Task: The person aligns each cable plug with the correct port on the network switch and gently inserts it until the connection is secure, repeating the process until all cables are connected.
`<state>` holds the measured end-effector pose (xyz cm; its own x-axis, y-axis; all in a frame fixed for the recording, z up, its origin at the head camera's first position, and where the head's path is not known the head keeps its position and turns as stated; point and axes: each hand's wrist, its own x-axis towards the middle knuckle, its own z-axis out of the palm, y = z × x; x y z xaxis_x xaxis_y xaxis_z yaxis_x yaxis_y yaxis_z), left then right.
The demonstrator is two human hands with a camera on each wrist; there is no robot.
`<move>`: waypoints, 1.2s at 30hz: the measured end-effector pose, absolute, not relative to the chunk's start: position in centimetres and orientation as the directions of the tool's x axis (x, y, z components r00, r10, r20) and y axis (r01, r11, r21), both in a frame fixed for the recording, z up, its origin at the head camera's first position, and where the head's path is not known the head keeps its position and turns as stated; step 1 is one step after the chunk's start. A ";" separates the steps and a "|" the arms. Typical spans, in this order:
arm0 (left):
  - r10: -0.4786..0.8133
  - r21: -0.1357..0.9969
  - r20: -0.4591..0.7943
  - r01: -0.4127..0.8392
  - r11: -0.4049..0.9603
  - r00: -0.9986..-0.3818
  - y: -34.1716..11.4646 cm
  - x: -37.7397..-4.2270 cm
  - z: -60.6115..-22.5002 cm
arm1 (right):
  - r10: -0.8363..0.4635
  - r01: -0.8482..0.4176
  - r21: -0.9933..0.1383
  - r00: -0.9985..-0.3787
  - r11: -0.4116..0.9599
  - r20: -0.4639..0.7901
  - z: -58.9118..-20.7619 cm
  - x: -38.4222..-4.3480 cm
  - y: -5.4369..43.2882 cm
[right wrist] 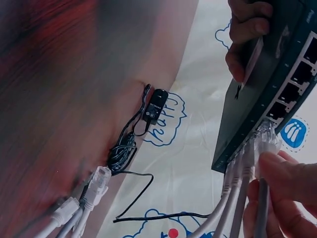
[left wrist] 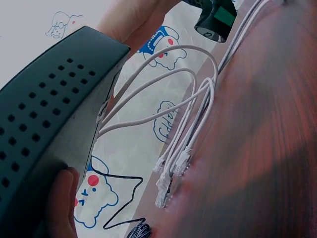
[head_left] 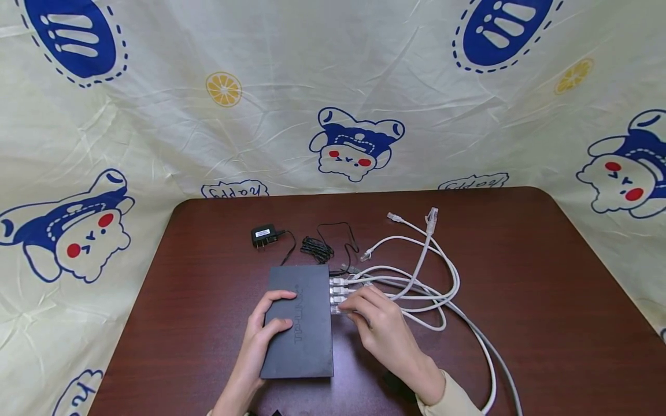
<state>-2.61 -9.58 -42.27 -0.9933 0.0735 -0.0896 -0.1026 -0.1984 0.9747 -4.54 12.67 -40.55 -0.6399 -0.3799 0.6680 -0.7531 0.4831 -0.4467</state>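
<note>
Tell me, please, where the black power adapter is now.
In the head view, the black power adapter lies on the table, left of the bundled cord, beyond the dark box.

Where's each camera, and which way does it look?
Head: worn there, looking forward and down at the dark box; left hand and right hand show.
Left wrist: worn there, facing the box and white cables; fingers and another arm show.
Right wrist: worn there, facing the box's sockets; both hands show.
Both wrist views share the box and black cord.
</note>
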 end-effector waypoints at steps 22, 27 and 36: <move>0.075 0.984 -0.089 -0.100 -0.144 -0.993 -9.7 -2.6 -42.0 | -0.347 -0.770 -0.457 -0.619 0.445 0.704 -41.4 -4.9 12.0; 0.075 0.985 -0.094 -0.103 -0.136 -0.993 -9.6 -2.5 -42.0 | -0.341 -0.775 -0.465 -0.615 0.428 0.710 -41.5 -4.9 11.9; 0.063 0.985 -0.082 -0.090 -0.144 -0.995 -9.6 -2.5 -42.2 | -0.377 -0.764 -0.481 -0.636 0.430 0.673 -41.4 -4.8 12.2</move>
